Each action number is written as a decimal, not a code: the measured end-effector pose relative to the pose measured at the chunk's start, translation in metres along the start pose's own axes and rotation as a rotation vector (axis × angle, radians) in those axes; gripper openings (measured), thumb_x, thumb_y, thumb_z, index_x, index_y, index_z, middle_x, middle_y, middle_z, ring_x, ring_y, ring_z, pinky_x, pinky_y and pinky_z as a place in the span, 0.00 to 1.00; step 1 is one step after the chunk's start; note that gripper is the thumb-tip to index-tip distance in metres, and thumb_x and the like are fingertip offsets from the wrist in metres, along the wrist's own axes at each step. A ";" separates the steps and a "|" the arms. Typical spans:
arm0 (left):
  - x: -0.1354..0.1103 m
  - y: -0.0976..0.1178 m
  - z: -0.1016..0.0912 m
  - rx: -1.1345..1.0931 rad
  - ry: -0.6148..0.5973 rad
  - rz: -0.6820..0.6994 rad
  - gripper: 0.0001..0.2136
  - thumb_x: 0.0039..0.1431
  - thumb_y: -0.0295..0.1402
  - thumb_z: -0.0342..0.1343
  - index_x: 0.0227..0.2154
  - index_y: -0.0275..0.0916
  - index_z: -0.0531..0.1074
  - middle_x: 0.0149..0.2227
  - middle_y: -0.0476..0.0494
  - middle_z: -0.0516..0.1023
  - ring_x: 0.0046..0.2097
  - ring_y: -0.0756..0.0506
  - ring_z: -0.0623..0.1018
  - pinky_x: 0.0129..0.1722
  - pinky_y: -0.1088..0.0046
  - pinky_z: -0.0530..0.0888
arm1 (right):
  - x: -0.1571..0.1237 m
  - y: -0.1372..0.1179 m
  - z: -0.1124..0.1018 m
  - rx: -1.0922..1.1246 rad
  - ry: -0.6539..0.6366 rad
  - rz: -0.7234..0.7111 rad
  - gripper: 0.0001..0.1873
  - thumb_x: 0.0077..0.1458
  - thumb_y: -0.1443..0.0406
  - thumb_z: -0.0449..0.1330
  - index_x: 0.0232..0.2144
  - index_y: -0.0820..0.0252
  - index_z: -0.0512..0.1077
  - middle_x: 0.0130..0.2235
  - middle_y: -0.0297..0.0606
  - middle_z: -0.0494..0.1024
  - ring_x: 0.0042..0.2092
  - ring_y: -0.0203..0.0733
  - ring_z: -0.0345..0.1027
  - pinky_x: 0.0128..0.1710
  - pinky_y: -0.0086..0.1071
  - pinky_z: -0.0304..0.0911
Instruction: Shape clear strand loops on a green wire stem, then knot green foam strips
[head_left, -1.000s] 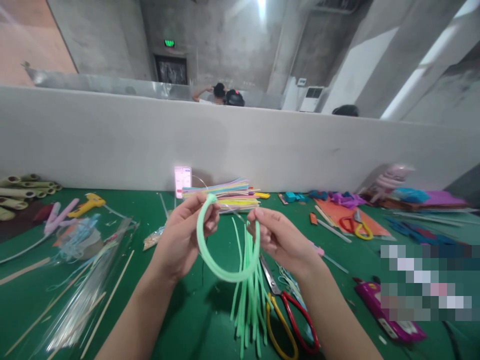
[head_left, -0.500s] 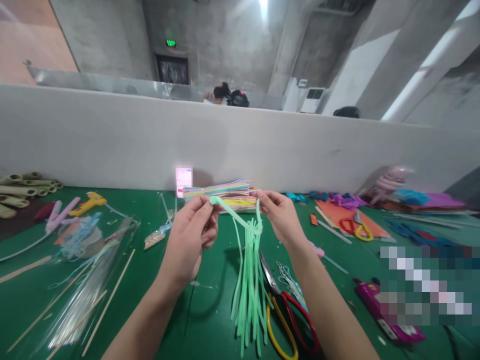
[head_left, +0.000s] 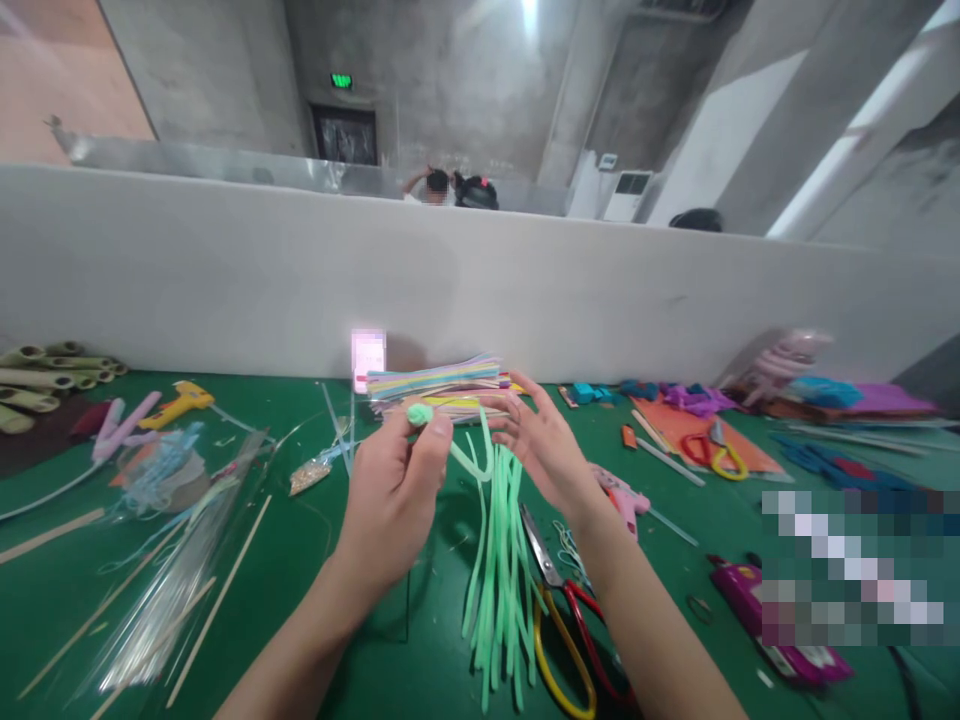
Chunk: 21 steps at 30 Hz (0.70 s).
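Observation:
My left hand (head_left: 401, 475) is closed on a light green pipe cleaner (head_left: 474, 466), whose near end is coiled into a small knob above the thumb. The strand's free part bends down and back up toward my right hand (head_left: 536, 430). That hand is open, its fingers apart and slightly blurred; whether a fingertip touches the strand I cannot tell. Below both hands lies a bundle of green pipe cleaners (head_left: 499, 580). Large scissors (head_left: 555, 580) with one red and one yellow handle lie beside the bundle, partly under my right forearm.
Multicoloured pipe cleaners (head_left: 435, 381) lie behind my hands near a lit phone (head_left: 369, 360). At left are a yellow glue gun (head_left: 178, 404), clear wrappers (head_left: 176, 590) and thin sticks (head_left: 225, 590). A pink glue gun (head_left: 624, 500) and small scissors (head_left: 716, 452) are at right.
My right hand has released its grip on the strand's end and spread its fingers. My left hand has rolled over, and the coil now shows as a knob on top.

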<state>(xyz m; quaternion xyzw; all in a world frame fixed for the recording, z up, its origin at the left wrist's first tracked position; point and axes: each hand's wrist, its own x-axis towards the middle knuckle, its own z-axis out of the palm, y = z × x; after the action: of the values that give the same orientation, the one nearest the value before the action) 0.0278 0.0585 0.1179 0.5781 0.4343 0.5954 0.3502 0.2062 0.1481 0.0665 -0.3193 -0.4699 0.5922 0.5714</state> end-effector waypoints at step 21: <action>0.005 -0.010 0.007 -0.618 -0.133 0.050 0.06 0.69 0.39 0.55 0.39 0.45 0.73 0.24 0.56 0.60 0.18 0.58 0.55 0.16 0.81 0.50 | 0.008 0.068 -0.033 0.098 -0.691 0.165 0.19 0.65 0.59 0.62 0.55 0.60 0.71 0.54 0.43 0.76 0.49 0.47 0.75 0.48 0.46 0.74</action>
<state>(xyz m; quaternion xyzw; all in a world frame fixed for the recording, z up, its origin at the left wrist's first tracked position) 0.0335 0.0675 0.1104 0.4924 0.1944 0.6687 0.5221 0.2095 0.1689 -0.0060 -0.1094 -0.5792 0.7312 0.3434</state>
